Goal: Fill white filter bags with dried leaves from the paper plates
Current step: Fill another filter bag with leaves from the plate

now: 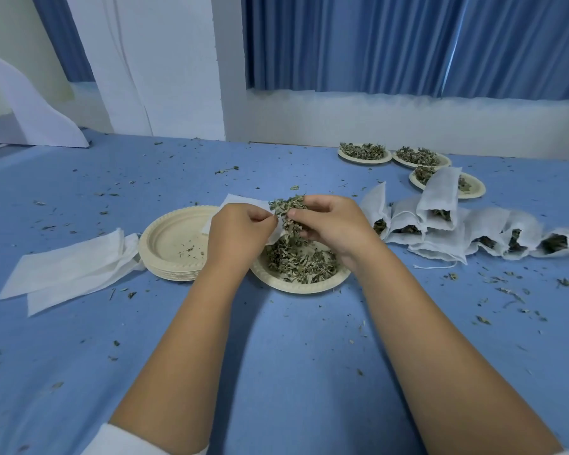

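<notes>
1. Blue table (293,356), littered with leaf crumbs, carries everything.
2. At the right, filled filter bags (440,238) lie in a row; at the left lie flat empty bags (66,270).
3. A stack of empty paper plates (174,244) sits just beside the plate of dried leaves (296,285).
4. Above that plate, the left hand (240,231) has its fingers pinched on the mouth of a white filter bag (243,201).
5. The right hand (335,224) has its fingers curled round a clump of leaves (288,208) at the bag's mouth.
</notes>
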Demonstrator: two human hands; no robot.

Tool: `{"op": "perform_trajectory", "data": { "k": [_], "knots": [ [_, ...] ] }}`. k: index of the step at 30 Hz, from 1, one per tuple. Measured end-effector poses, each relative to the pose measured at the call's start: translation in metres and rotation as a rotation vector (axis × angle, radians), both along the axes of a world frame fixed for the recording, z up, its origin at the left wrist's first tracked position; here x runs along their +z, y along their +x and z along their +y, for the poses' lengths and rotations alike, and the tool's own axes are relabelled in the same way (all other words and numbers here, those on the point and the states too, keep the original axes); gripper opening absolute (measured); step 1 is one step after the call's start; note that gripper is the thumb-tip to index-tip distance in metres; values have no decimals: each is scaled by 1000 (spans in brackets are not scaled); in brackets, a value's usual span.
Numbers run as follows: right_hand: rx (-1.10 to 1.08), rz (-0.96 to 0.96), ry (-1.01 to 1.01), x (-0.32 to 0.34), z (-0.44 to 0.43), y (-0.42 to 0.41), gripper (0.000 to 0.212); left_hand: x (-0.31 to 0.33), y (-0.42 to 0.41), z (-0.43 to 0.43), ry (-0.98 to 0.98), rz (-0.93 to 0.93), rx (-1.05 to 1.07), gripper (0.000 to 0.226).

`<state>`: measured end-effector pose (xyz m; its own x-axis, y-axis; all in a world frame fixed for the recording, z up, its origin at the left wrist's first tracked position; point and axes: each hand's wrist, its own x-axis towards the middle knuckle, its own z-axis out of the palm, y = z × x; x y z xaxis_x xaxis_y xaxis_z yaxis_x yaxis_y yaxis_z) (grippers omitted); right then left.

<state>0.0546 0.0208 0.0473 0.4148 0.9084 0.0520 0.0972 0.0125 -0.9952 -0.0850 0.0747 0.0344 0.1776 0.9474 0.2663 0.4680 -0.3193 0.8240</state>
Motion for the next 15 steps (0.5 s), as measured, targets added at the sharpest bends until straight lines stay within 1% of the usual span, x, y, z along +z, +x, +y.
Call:
{"op": "perform_trajectory", "data": {
  "k": [6, 10, 12, 14, 15],
  "knots": [
    [-23, -248, -100, -9, 4, 2, 40, 2, -1, 2, -21, -98, 27, 19],
    [-11, -535, -86, -13, 6, -2, 25, 3, 1, -2, -15, -90, 2, 16],
    [-23, -659, -95, -14, 4, -4, 24, 4, 2, -4, -24, -98, -38, 13],
    [-23, -705, -88, -15, 3, -4, 24, 4, 3, -5, -39, -97, -74, 8],
    [-14, -711, -82, -14, 3, -4, 20, 4, 3, -5, -45, -92, -85, 5]
  ]
}}
